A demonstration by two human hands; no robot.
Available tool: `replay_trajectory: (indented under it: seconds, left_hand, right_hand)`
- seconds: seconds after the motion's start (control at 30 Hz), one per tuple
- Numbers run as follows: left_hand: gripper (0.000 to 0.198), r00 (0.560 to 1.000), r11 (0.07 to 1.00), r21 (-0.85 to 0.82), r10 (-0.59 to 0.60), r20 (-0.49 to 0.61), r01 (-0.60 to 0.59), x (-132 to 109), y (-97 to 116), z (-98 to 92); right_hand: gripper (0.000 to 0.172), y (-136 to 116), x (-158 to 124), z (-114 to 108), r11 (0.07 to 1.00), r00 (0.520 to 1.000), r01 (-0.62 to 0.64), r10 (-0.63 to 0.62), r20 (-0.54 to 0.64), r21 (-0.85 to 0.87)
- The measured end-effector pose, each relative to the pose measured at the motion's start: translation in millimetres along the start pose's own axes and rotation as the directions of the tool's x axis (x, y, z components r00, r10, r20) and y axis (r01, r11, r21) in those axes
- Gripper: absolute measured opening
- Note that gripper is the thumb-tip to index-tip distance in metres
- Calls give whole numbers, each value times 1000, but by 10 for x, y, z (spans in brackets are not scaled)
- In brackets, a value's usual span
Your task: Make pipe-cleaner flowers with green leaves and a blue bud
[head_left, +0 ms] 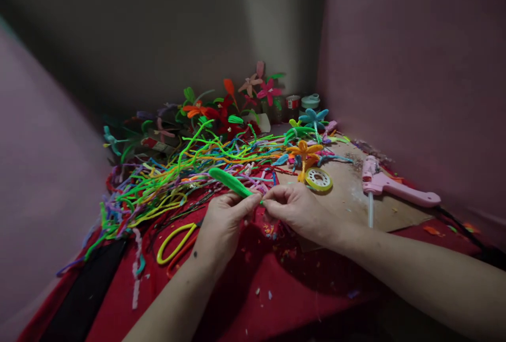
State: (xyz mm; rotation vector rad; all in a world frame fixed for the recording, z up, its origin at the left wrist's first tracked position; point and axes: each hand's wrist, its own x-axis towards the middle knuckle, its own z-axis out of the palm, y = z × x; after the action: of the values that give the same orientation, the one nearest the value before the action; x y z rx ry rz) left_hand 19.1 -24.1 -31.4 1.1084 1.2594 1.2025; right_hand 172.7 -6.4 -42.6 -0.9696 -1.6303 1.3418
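Note:
A green pipe cleaner leaf (230,181), long and rounded at its far end, points up and left out of my left hand (226,223). The thumb and fingers of that hand pinch its lower end. Close beside it, my right hand (294,210) pinches the thin green tip just past the left thumb. Both hands are over the red cloth (253,289), and the fingertips nearly meet. Under my left wrist lie scissors with a yellow handle loop (176,244) and an orange one; their blades are mostly hidden.
Loose pipe cleaners (166,184) in many colours heap behind and left of my hands. Finished pipe cleaner flowers (269,90) stand at the back. On cardboard (343,205) at the right are a pink glue gun (395,185), a yellow tape roll (319,180) and an orange flower (303,152).

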Motion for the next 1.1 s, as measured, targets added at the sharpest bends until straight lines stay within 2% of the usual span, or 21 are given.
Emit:
replay_trajectory:
  seconds: [0.13, 0.2, 0.37, 0.43, 0.5, 0.63, 0.8, 0.97, 1.1]
  left_hand:
    - [17, 998, 985, -163, -65, -1, 64, -4, -41, 28]
    - [17, 998, 980, -191, -60, 12, 61, -1, -50, 21]
    - [8, 993, 993, -34, 110, -53, -112, 56, -102, 45]
    - [10, 989, 991, -42, 124, -79, -128, 78, -119, 63]
    - [11, 994, 989, -110, 90, -56, -96, 87, -127, 73]
    - [12, 998, 984, -174, -35, 49, 43, 88, -118, 66]
    - [14, 996, 990, -135, 18, -87, -29, 136, -84, 60]
    - [14, 969, 986, 26, 164, -183, -162, 140, -64, 77]
    - [17, 958, 982, 39, 187, -217, -183, 163, -42, 26]
  right_hand:
    - [14, -28, -8, 27, 984, 987, -139, 129, 92, 109]
    - [14, -26, -2, 36, 973, 983, -160, 141, 116, 166]
    - [18, 70, 34, 91, 930, 982, -188, 171, 81, 317]
    - [17, 105, 49, 107, 898, 974, -225, 201, 103, 377]
    - [18, 112, 55, 108, 885, 968, -246, 208, 138, 395]
    - [20, 70, 35, 89, 916, 959, -267, 223, 173, 300]
    - [23, 28, 13, 99, 941, 980, -187, 162, 111, 282]
    - [16, 63, 4, 111, 906, 966, -253, 218, 138, 341]
    - [12, 118, 1, 130, 881, 955, -291, 248, 160, 373]
